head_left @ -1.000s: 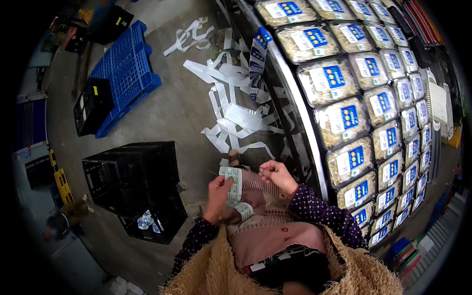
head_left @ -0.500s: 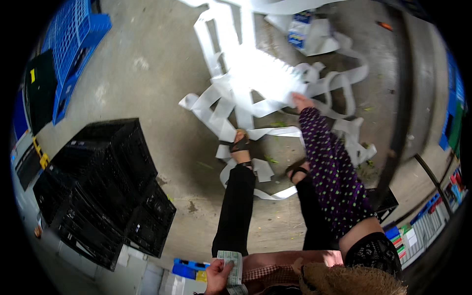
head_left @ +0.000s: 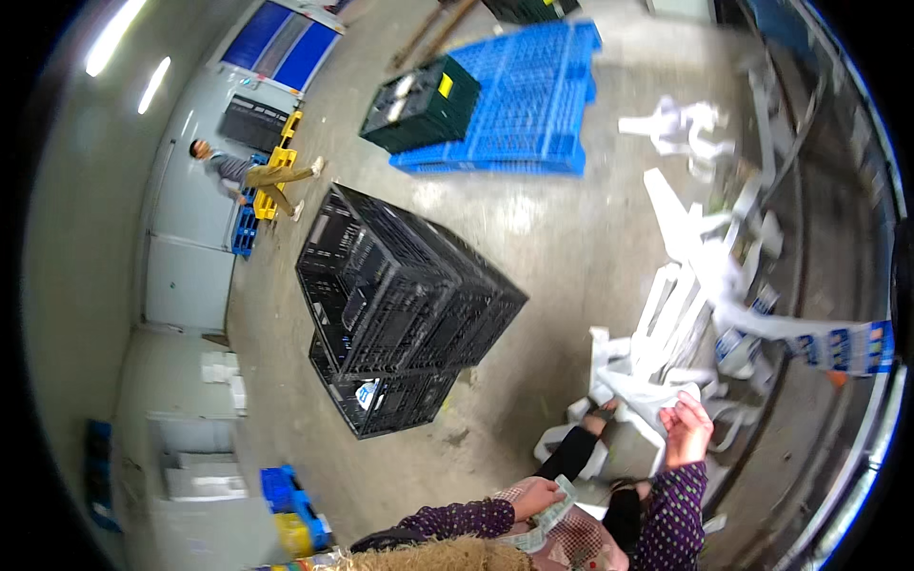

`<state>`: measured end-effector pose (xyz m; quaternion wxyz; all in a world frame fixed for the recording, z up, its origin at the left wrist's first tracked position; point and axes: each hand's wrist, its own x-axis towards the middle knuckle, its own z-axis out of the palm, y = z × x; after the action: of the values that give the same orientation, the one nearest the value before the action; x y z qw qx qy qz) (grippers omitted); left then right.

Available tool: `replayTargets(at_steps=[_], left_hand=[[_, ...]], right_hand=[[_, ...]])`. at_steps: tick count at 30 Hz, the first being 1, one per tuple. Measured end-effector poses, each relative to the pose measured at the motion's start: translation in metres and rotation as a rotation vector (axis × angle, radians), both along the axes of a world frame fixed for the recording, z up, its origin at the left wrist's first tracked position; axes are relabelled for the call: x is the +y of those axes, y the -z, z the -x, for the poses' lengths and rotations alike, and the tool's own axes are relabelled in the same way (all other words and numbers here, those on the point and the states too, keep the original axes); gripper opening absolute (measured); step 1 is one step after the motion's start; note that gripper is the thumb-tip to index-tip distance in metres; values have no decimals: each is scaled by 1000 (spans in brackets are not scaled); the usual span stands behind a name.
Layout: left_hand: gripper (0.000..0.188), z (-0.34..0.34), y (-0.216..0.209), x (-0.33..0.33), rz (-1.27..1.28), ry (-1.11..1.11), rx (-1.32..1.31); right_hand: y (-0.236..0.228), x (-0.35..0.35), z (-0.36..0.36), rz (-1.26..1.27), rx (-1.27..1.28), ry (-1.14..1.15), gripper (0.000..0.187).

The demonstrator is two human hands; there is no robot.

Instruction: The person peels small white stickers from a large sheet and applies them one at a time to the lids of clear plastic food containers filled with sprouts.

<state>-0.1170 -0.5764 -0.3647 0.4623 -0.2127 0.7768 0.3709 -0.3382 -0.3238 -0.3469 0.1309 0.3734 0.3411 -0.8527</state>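
Observation:
My left hand (head_left: 540,498) is closed on a small pale green-and-white printed paper slip (head_left: 558,504), close to my body. Ahead and to the right, my right hand (head_left: 687,433) has its fingers closed at the edge of a white paper strip (head_left: 640,388). That strip belongs to a loose tangle of long white strips (head_left: 671,333) lying across the floor by my feet. A blue-and-white printed strip (head_left: 843,348) runs off the tangle's right side. Some of the tangle is blurred, and strips partly surround my feet.
Stacked black plastic crates (head_left: 409,295) stand left of the strips. Beyond them a blue pallet (head_left: 533,105) bears a dark green crate (head_left: 424,103). A person (head_left: 252,176) walks by yellow pallets (head_left: 276,171) at far left. A dark floor rail (head_left: 800,285) runs along the right.
My view has swung left, bringing the crates, pallet and walking person into sight. The left hand keeps the paper slip; the right hand stays at the white strips.

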Motion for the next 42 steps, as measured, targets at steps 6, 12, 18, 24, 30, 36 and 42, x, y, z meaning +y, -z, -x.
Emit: replayTargets(at_steps=[6, 12, 18, 24, 30, 36, 42], left_hand=[[27, 106, -122, 98, -654, -159, 458], [10, 145, -247, 165, -797, -191, 366], [12, 151, -321, 261, -1038, -57, 328], [8, 177, -350, 366, -950, 285, 430], [9, 198, -345, 403, -1079, 481, 135], [6, 168, -361, 468, -1109, 905, -74], [2, 111, -361, 490, -1097, 1027, -148]], right_hand=[[-275, 154, 22, -294, 710, 279, 24], [-435, 264, -36, -1651, 787, 592, 18], [-453, 326, -25, -1892, 1079, 243, 14], [-296, 405, -64, -1592, 365, -19, 14], [-371, 296, -160, -1129, 366, 231, 20], [-364, 267, -233, -980, 237, 616, 14], [-351, 240, -296, -1007, 153, 901, 27]])
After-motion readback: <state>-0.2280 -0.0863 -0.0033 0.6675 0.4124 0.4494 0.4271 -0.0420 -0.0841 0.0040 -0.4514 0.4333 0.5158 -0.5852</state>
